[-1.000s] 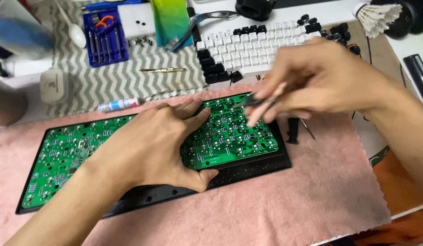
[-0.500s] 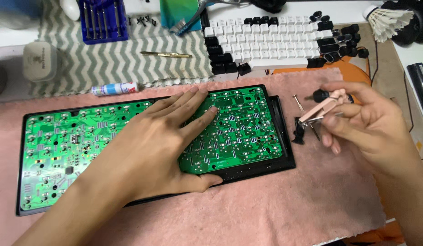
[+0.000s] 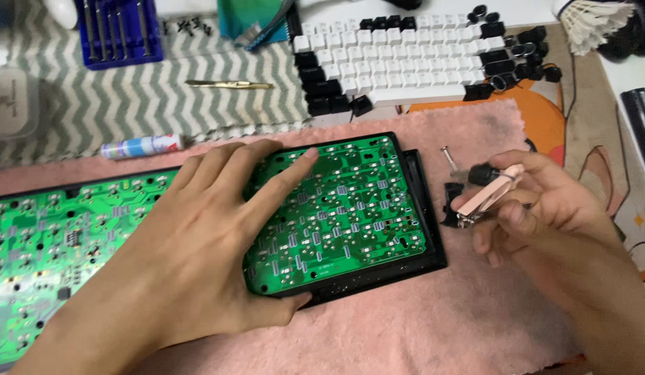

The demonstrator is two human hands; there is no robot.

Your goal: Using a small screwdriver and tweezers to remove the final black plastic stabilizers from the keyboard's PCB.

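Note:
A green keyboard circuit board (image 3: 350, 208) lies solder side up in a black frame (image 3: 433, 229) on a pink cloth (image 3: 419, 326). My left hand (image 3: 204, 236) rests flat on the board's middle, fingers spread, thumb at its near edge. My right hand (image 3: 544, 215) is off the board's right end, above the cloth, and grips a pink puller tool (image 3: 485, 198) that has a small black part (image 3: 478, 173) at its tip. A black part (image 3: 451, 201) and a small metal piece (image 3: 449, 158) lie on the cloth under the tool.
A row of white and black keycaps (image 3: 406, 62) lies behind the board. A blue screwdriver case (image 3: 117, 31), brass tweezers (image 3: 228, 85) and a small tube (image 3: 142, 146) sit on a zigzag cloth at the back left. A shuttlecock (image 3: 597, 24) is at the top right.
My right hand drew the puller tool off the board and out to the right, with a small black part now at its tip. My left hand stayed flat on the board.

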